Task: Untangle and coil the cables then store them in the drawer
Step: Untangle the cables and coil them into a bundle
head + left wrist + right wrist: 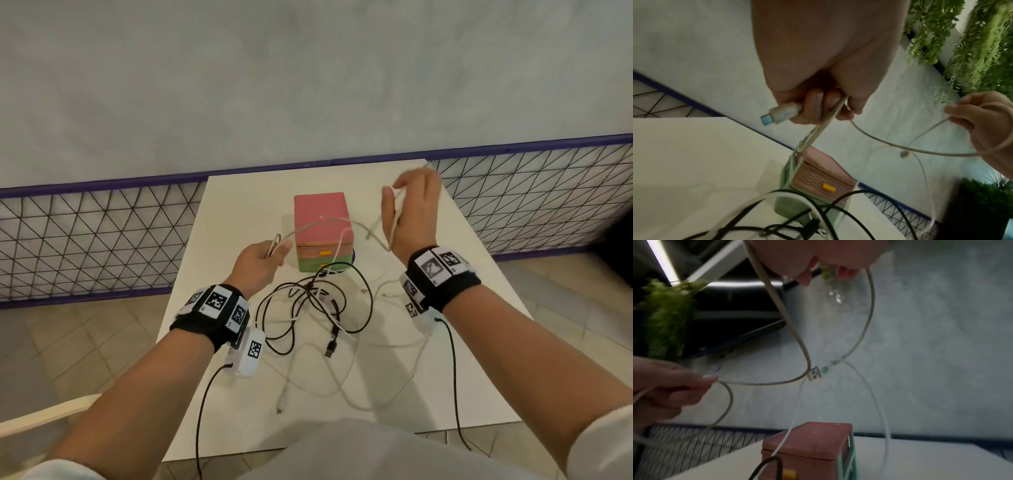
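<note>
My left hand is raised over the white table and grips a folded loop of a beige cable. One USB plug of that cable sticks out of the fist. The cable sags across to my right hand, which pinches it and has a turn draped round it. Another USB plug hangs below that hand beside a thin white cable. The pink and green drawer box stands behind, its drawers closed. Tangled black cables and white ones lie in front of it.
A purple-railed wire fence runs behind the table, under a grey wall. Green plants hang at the right. A loose black USB plug and a white plug lie near the table's front. A pale chair part shows lower left.
</note>
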